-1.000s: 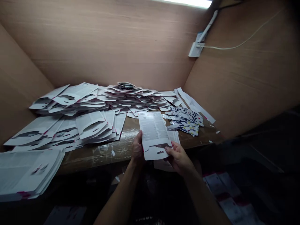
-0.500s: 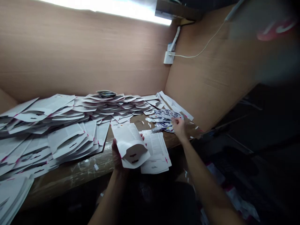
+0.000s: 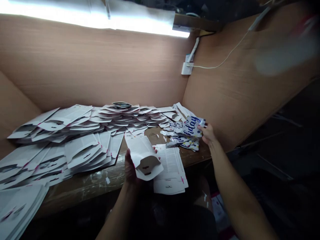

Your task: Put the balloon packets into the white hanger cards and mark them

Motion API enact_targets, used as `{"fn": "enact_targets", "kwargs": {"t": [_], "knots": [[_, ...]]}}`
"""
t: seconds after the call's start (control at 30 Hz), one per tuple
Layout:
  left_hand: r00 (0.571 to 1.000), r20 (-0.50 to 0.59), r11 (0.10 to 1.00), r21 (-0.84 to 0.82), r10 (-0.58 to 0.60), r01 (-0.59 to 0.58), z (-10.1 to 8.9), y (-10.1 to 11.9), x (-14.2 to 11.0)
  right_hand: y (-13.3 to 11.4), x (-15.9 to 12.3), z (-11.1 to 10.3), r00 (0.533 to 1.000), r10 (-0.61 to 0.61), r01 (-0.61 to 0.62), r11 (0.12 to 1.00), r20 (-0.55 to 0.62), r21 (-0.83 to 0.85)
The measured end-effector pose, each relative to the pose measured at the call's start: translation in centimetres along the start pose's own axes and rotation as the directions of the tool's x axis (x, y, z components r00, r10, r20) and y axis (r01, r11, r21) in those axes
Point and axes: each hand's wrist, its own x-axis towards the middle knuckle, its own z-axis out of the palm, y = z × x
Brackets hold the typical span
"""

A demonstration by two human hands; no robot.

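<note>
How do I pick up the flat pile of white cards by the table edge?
Take the near end of the white card pile, coming from your side, with your thumb on top and fingers underneath. That end seems to stick out past the front edge of the wooden table, so your hand can probably get under it.

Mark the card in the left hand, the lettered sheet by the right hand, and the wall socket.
card (image 3: 142, 155), head view, on its white panel above the cut-out flap
lettered sheet (image 3: 192, 126), head view, on the blue "hday" lettering
wall socket (image 3: 187, 68), head view, on its white faceplate
</note>
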Motion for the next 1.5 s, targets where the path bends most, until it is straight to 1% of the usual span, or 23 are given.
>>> {"fn": "enact_targets", "kwargs": {"t": [0.07,0.13,0.2,0.23,0.27,0.3,0.33,0.37,0.43,0.47,0.5,0.53,0.6,0.7,0.8,0.87,1.0,1.1,1.2,1.27,1.33,1.37,1.5], "knots": [[0.999,-0.029,1.000,-0.005,0.022,-0.022,0.4,-0.1,0.3,0.2,-2.1,0.2,0.998,-0.030,0.023,0.993,0.054,0.113],[0.999,-0.047,1.000,-0.004,0.028,-0.028,0.9,-0.5,0.8,0.3,-6.3,0.6,0.991,-0.109,0.090,0.976,0.083,0.198],[0.997,-0.056,0.999,-0.005,0.050,-0.051,1.2,-0.8,1.3,0.1,-11.9,0.7,0.957,-0.264,0.251,0.961,0.120,0.114],[0.996,-0.059,0.998,-0.009,0.069,-0.070,1.3,-1.0,1.5,-0.2,-14.7,0.7,0.912,-0.363,0.369,0.930,0.194,0.006],[0.994,-0.063,0.996,-0.009,0.084,-0.085,1.4,-1.1,1.7,-0.5,-17.2,0.6,0.844,-0.427,0.478,0.874,0.325,-0.091],[0.994,-0.069,0.996,-0.005,0.087,-0.088,1.5,-1.1,1.7,-0.9,-19.3,0.5,0.785,-0.457,0.542,0.834,0.418,-0.107],[0.994,-0.076,0.997,0.004,0.077,-0.077,1.6,-1.1,1.7,-1.4,-20.9,0.6,0.694,-0.494,0.627,0.772,0.523,-0.102],[0.995,-0.084,0.999,0.014,0.053,-0.052,1.6,-1.1,1.6,-1.8,-22.0,0.8,0.595,-0.529,0.701,0.709,0.605,-0.069],[0.996,-0.089,1.000,0.029,0.004,-0.001,1.7,-1.1,1.3,-2.7,-22.8,1.5,0.393,-0.592,0.829,0.559,0.703,0.008],[0.997,-0.081,1.000,0.029,-0.009,0.012,1.8,-1.1,1.1,-3.0,-22.9,2.0,0.315,-0.612,0.874,0.486,0.725,0.030],[0.997,-0.070,1.000,0.026,-0.016,0.018,1.8,-1.1,1.0,-3.3,-22.9,2.5,0.274,-0.626,0.900,0.435,0.730,0.035],[0.998,-0.060,1.000,0.020,-0.015,0.016,1.9,-1.2,0.9,-3.4,-22.9,3.0,0.255,-0.630,0.914,0.404,0.734,0.030],[0.998,-0.057,1.000,0.004,0.017,-0.017,2.0,-1.2,0.6,-3.3,-23.2,3.8,0.260,-0.626,0.922,0.388,0.735,0.004],[0.992,-0.072,0.995,-0.010,0.102,-0.103,2.2,-1.2,0.1,-3.0,-24.5,4.3,0.309,-0.627,0.908,0.419,0.715,-0.025],[0.993,-0.063,0.995,-0.016,0.098,-0.099,2.5,-1.2,-0.4,-2.7,-25.6,4.5,0.311,-0.642,0.887,0.461,0.701,0.029],[0.992,-0.058,0.993,-0.019,0.112,-0.114,2.7,-1.3,-0.7,-2.6,-26.0,4.7,0.333,-0.636,0.877,0.481,0.697,0.020],[0.982,-0.056,0.983,-0.021,0.182,-0.183,2.8,-1.4,-0.8,-2.1,-26.5,4.8,0.426,-0.577,0.874,0.461,0.696,-0.153],[0.984,-0.066,0.986,-0.013,0.165,-0.166,2.8,-2.0,-0.7,-1.9,-26.8,5.2,0.447,-0.507,0.876,0.413,0.737,-0.248],[0.985,-0.093,0.989,-0.012,0.145,-0.147,2.7,-2.9,-0.6,-2.1,-26.9,6.3,0.482,-0.455,0.860,0.412,0.749,-0.303],[0.984,-0.126,0.992,-0.014,0.124,-0.127,2.6,-3.1,-0.7,-2.3,-27.1,6.9,0.477,-0.430,0.851,0.443,0.767,-0.281],[0.978,-0.177,0.993,-0.020,0.109,-0.115,2.3,-3.0,-0.8,-2.3,-27.6,7.1,0.451,-0.414,0.838,0.500,0.790,-0.216],[0.974,-0.204,0.994,-0.031,0.100,-0.108,2.2,-2.8,-0.9,-2.2,-27.9,7.1,0.453,-0.425,0.823,0.536,0.783,-0.186],[0.952,-0.295,0.989,-0.096,0.081,-0.114,2.1,-3.2,-1.3,-1.0,-28.5,6.5,0.525,-0.513,0.771,0.624,0.679,-0.124]]}}
